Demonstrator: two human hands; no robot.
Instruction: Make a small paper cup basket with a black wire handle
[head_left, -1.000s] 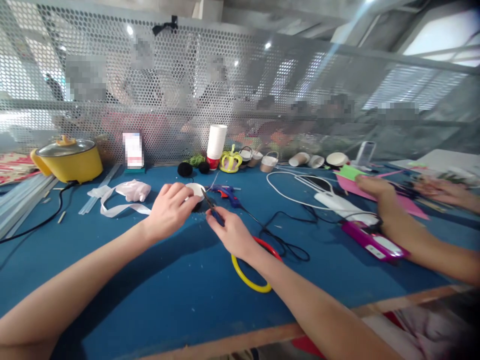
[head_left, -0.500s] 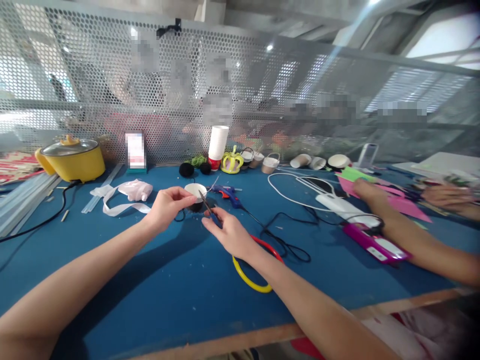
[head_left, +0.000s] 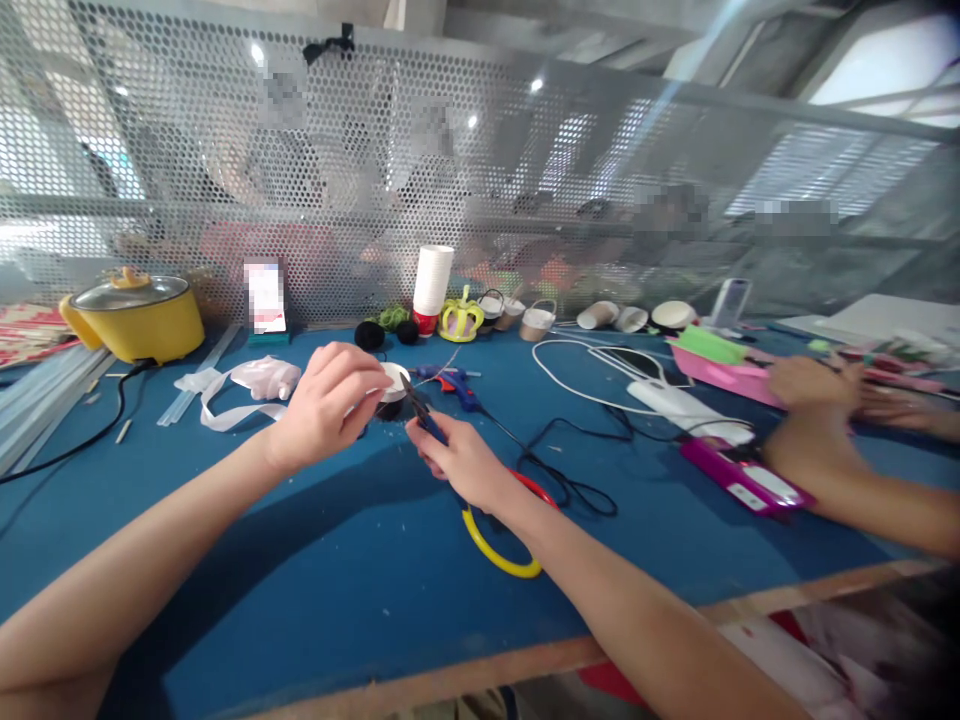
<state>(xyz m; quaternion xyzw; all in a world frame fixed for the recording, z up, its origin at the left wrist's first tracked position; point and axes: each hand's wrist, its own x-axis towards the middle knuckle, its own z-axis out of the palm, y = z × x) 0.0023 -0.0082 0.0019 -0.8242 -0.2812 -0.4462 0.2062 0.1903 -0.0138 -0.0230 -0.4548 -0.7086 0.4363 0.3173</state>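
Note:
My left hand (head_left: 326,405) holds a small white paper cup (head_left: 391,384) with a black band at its base, lifted a little above the blue table (head_left: 360,580). Small blue-handled scissors (head_left: 421,413) are gripped in my right hand (head_left: 454,460), their blades pointing up at the cup's edge. Under my right wrist lies a red and yellow ring (head_left: 504,535). A blue glue gun (head_left: 451,382) lies just beyond the cup, its black cord (head_left: 570,485) trailing to the right.
A yellow pot (head_left: 135,315) stands at far left, with white ribbon and a bag (head_left: 247,385) near it. Stacked white cups (head_left: 433,285), black pompoms (head_left: 370,336) and small baskets line the mesh screen. Another person's arms (head_left: 847,470) work at right beside a pink case (head_left: 742,485).
My left hand has turned and raised the cup slightly, its fingers now covering more of it. The other person's hands have moved right with the pink and green paper.

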